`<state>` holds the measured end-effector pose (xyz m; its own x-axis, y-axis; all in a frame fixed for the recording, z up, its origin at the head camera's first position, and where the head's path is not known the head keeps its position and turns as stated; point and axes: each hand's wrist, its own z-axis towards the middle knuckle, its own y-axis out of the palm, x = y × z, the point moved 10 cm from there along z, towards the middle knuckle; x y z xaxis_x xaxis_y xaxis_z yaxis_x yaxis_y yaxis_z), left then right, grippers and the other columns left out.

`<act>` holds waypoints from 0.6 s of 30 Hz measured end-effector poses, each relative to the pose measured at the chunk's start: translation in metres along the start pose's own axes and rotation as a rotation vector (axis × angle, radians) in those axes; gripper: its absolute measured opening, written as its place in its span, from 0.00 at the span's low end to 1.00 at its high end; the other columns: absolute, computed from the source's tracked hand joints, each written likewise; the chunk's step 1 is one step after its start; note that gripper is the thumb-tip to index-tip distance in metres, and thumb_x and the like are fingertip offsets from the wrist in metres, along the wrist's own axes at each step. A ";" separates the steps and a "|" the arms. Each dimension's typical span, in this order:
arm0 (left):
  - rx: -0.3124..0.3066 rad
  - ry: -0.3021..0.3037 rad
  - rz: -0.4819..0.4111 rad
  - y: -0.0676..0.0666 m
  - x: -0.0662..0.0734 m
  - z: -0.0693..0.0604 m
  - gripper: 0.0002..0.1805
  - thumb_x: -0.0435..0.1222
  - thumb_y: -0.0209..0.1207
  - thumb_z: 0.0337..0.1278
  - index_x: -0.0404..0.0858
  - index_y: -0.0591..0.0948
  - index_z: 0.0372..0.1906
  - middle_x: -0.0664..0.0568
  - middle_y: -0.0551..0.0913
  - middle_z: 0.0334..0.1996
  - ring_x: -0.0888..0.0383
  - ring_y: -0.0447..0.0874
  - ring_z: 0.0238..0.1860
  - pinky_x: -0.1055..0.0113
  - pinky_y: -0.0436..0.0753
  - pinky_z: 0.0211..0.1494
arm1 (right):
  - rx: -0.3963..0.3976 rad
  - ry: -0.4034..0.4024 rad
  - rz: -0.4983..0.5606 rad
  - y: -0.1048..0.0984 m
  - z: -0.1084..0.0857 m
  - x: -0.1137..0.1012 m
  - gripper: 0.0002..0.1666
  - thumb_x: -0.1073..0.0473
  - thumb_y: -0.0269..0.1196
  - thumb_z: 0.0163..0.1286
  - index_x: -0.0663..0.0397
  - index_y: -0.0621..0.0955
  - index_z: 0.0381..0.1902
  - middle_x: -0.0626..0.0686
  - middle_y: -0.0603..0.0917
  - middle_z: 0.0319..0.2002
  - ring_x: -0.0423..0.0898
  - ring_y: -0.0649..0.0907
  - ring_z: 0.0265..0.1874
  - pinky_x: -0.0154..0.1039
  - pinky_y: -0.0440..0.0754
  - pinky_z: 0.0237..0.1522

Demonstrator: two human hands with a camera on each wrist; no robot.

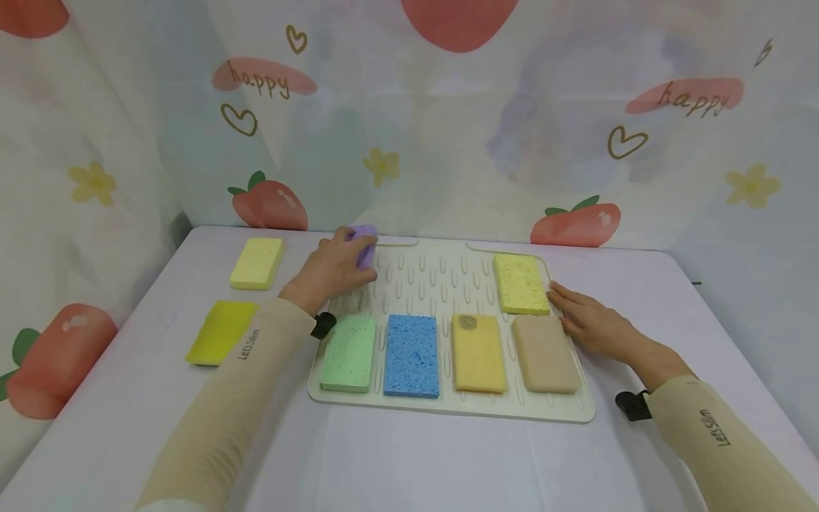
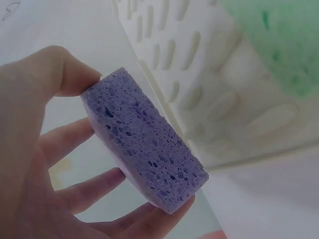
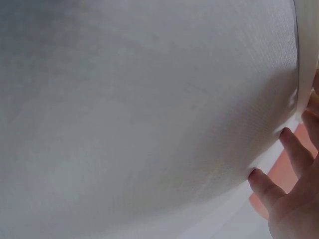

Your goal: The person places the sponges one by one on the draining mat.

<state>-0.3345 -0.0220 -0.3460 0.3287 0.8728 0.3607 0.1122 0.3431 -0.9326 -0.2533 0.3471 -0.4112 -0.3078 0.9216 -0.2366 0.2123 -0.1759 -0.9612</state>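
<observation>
My left hand [image 1: 334,264] grips a purple sponge [image 1: 366,245] above the far left part of a cream ribbed mat [image 1: 416,407]. In the left wrist view, thumb and fingers clasp the porous purple sponge [image 2: 144,139] at its ends and underside. My right hand [image 1: 598,326] rests at the mat's right edge with fingers extended, beside a speckled yellow sponge [image 1: 521,284] and a beige sponge [image 1: 546,354]. In the right wrist view, fingertips of the right hand [image 3: 294,194] touch the white cloth by the mat's rim.
Along the mat's near side lie a green sponge [image 1: 348,353], a blue sponge [image 1: 411,355] and a yellow-orange sponge [image 1: 478,353] with a grey round mark. Left of the mat, a pale yellow sponge [image 1: 257,263] and a flat bright yellow piece [image 1: 222,331] lie on the white tablecloth [image 1: 409,462].
</observation>
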 end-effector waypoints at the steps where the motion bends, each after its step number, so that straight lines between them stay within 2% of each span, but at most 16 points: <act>1: -0.002 0.003 -0.004 0.000 0.002 0.000 0.34 0.44 0.58 0.58 0.50 0.68 0.73 0.37 0.61 0.72 0.34 0.70 0.61 0.41 0.78 0.60 | 0.000 -0.001 0.001 0.000 0.000 0.000 0.33 0.60 0.54 0.75 0.67 0.61 0.74 0.66 0.58 0.76 0.70 0.62 0.71 0.69 0.65 0.66; 10: 0.015 0.025 -0.014 0.002 0.021 0.005 0.36 0.41 0.62 0.55 0.51 0.69 0.72 0.37 0.58 0.74 0.32 0.65 0.65 0.41 0.79 0.59 | 0.002 0.005 -0.002 0.001 0.000 0.002 0.34 0.60 0.54 0.75 0.66 0.61 0.74 0.66 0.58 0.76 0.70 0.62 0.71 0.69 0.65 0.66; 18: -0.024 0.033 0.013 0.013 0.038 0.009 0.36 0.43 0.64 0.57 0.54 0.70 0.72 0.40 0.58 0.74 0.33 0.64 0.66 0.43 0.79 0.60 | -0.002 0.007 -0.006 0.001 0.001 0.002 0.34 0.59 0.53 0.76 0.66 0.61 0.74 0.65 0.57 0.76 0.69 0.62 0.71 0.69 0.65 0.66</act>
<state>-0.3292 0.0187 -0.3438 0.3607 0.8653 0.3480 0.1297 0.3230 -0.9375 -0.2543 0.3485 -0.4130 -0.3024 0.9250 -0.2299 0.2128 -0.1696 -0.9623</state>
